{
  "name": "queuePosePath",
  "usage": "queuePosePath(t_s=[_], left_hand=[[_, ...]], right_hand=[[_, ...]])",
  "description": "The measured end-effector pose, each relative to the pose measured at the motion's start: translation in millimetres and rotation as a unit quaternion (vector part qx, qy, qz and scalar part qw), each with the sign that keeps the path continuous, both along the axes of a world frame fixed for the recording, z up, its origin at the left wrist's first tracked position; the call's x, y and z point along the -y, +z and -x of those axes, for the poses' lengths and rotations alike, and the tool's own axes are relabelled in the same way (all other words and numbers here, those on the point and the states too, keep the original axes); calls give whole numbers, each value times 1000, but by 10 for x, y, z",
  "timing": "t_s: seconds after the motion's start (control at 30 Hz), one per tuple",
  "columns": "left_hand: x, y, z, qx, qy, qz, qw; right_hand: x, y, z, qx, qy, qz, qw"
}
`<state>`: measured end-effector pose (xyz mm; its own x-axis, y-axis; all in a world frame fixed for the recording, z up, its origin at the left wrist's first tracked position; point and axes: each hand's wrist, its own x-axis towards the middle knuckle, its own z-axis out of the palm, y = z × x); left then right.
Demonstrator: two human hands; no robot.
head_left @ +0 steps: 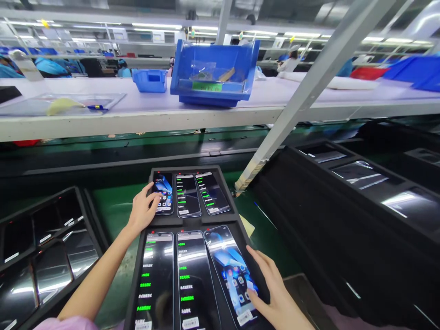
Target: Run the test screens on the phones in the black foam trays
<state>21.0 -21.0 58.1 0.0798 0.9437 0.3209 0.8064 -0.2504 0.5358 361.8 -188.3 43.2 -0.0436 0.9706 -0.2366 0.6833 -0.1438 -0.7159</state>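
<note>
A black foam tray [172,223] in front of me holds two rows of smartphones, screens up. My left hand [142,205] is at the far-left smartphone [164,188], which shows a clock and icons; its thumb lies over the screen, fingers along the left edge. My right hand [270,288] is at the near-right smartphone [229,270], lit with a blue home screen and lying askew. Its thumb touches the lower screen, and the other fingers stretch along the right side. The remaining smartphones, such as the near-middle smartphone [195,284], show dark lists with green and white text.
Another tray of dark-screened phones [51,247] lies to the left. Stacked black trays [330,220] rise on the right, beside a slanting metal post [302,98]. Beyond, a white shelf [137,120] carries a large blue bin [215,73] and a small blue bin [150,81]. People sit farther back.
</note>
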Motion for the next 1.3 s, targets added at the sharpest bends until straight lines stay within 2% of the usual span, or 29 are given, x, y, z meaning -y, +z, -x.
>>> queuePosePath(t_s=[0.17,0.27,0.37,0.57,0.7,0.9,1.0,1.17,1.23,1.3], left_hand=[[59,-63,186,-24,-117,-4,993],[42,-105,260,-36,-148,25,988],[-23,-113,267,-44,-141,59,987],[-129,-67,224,-67,-38,59,995],[-86,-54,225,-93,-42,26,994],[-30,-56,232,-73,-21,9,997],[-1,-49,234,-71,-46,7,996],[26,-24,222,-87,-169,53,980],[-14,-19,209,-80,-170,80,979],[-85,-21,195,-70,-138,88,984]], right_hand=[[7,-13,-67,-49,23,-12,998],[-6,-16,-73,-57,8,-23,998],[-13,-7,-55,-59,-2,-25,998],[0,-10,-23,-63,-14,-37,997],[-20,-84,0,-50,-33,-54,997],[-57,-193,33,-3,-54,-83,995],[-54,-213,30,11,-50,-93,994],[-58,-242,9,14,-52,-105,993],[-70,-242,5,10,-56,-99,993],[-84,-231,6,5,-61,-91,994]])
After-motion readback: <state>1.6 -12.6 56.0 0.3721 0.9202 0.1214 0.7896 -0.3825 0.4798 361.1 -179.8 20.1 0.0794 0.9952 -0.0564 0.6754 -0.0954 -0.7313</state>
